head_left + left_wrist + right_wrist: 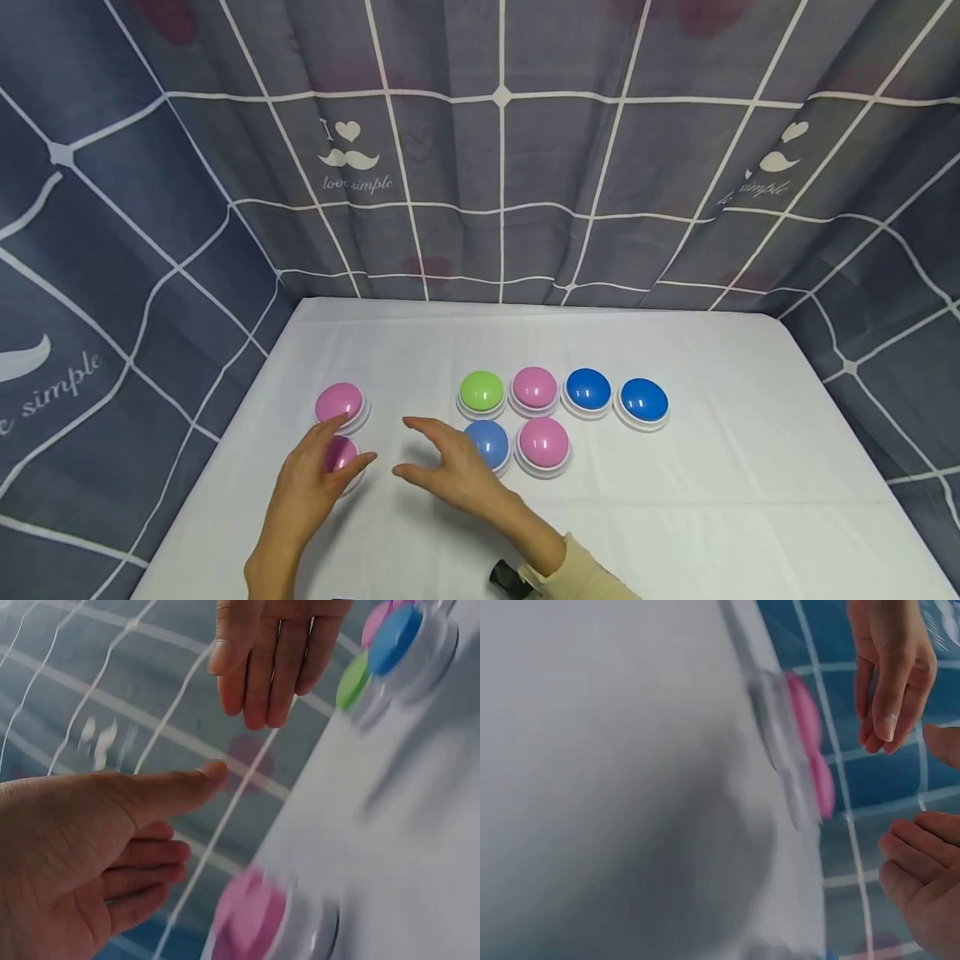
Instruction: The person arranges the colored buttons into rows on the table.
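Observation:
Two pink round push buttons on white bases stand at the left of the table, a far one and a near one. My left hand is over the near one and partly hides it, thumb and fingers spread. The left wrist view shows this hand apart from the pink buttons, holding nothing. To its right, my right hand hovers with thumb and fingers apart, also holding nothing. Behind it a blue button is partly covered; a pink button sits beside that one.
A back row holds a green button, a pink button and two blue buttons, one left of the other. All stand on a white tablecloth. Grey checked curtains enclose the table's back and sides.

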Tool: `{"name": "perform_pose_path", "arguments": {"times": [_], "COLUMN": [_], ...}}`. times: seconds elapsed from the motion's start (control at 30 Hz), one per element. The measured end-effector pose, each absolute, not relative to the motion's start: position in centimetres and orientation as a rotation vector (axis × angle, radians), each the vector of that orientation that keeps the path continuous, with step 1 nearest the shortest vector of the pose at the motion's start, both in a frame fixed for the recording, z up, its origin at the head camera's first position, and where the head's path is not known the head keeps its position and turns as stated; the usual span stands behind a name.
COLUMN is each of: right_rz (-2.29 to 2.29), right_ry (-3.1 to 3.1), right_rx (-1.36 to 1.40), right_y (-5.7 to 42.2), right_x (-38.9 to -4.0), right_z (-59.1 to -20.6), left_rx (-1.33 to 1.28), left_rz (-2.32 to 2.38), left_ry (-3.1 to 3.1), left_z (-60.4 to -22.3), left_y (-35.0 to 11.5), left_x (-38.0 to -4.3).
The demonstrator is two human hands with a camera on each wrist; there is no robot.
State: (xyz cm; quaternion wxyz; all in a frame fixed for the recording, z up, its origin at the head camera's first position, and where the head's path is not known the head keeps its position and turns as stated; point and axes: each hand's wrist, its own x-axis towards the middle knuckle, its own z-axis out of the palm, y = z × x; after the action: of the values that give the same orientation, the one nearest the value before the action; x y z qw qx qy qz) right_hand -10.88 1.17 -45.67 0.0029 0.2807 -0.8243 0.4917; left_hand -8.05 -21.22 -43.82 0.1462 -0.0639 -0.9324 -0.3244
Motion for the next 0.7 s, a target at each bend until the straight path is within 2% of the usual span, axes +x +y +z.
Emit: {"name": "perform_pose_path", "arguments": {"times": [0.17, 0.3, 0.7], "right_rz": [1.361, 1.223, 0.904], "right_ry": [-2.676, -2.736, -2.913], "right_rx": [1.025, 1.067, 1.176], "right_y": [-2.4, -4.1, -6.1], "right_x": [-11.1, -11.2, -11.2], "right_z": [-47.2, -48.2, -50.0], "left_rx": [0.001, 0.047, -0.043], "left_rz": [-0.878, -0.849, -1.046], "left_ry": [-2.835, -2.907, -2.897], "left_z": [-44.4, -45.2, -47.9], "left_y": [-24.3, -25.7, -26.8], "left_x": [-6.3, -5.8, -6.5]}}
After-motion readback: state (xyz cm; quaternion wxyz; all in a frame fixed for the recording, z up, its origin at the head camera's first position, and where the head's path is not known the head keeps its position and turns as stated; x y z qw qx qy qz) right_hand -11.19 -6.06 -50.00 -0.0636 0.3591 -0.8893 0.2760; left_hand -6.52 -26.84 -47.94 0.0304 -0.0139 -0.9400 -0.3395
